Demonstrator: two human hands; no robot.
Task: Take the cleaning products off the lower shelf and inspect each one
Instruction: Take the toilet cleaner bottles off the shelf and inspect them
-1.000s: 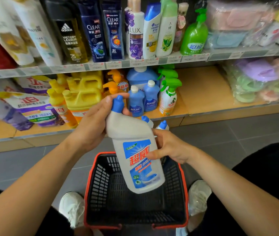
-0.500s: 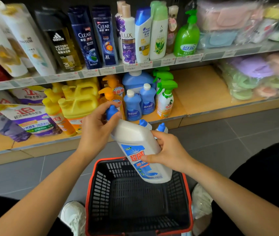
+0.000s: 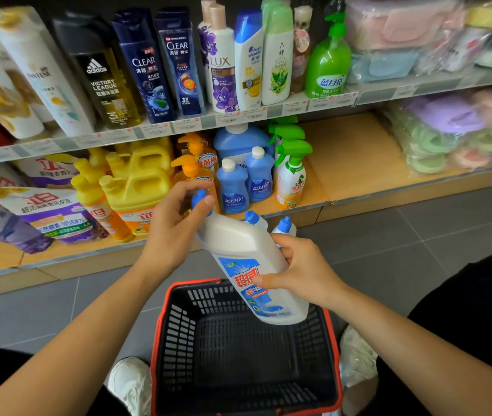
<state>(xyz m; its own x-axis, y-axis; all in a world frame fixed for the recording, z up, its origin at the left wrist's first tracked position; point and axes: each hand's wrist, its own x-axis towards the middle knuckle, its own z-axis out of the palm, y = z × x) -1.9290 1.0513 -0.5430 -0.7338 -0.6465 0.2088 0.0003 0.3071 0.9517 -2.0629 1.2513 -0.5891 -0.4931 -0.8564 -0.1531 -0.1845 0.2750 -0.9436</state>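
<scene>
While the basket (image 3: 160, 340) sits on the floor between the person's shoes (image 3: 130, 382), the white bottle (image 3: 247, 253) hangs above its far rim, held in both hands. Its long axis runs on a slant. The base is low and to the right, over the basket's far right corner, and the neck rises leftward and away toward the shelf. The right hand (image 3: 298, 268) wraps the middle of the body from the right, thumb across the label. The left hand (image 3: 175, 223) curls round the blue cap (image 3: 199, 199) at the top, pinching it between thumb and fingers. The right hand seems to bear the weight and the left to steer, so turning the label probably means a twist about that slant. Beyond, at the front edge of the lower shelf (image 3: 358, 163), two more bottles (image 3: 283, 226) stand just behind, nearer the right hand.
</scene>
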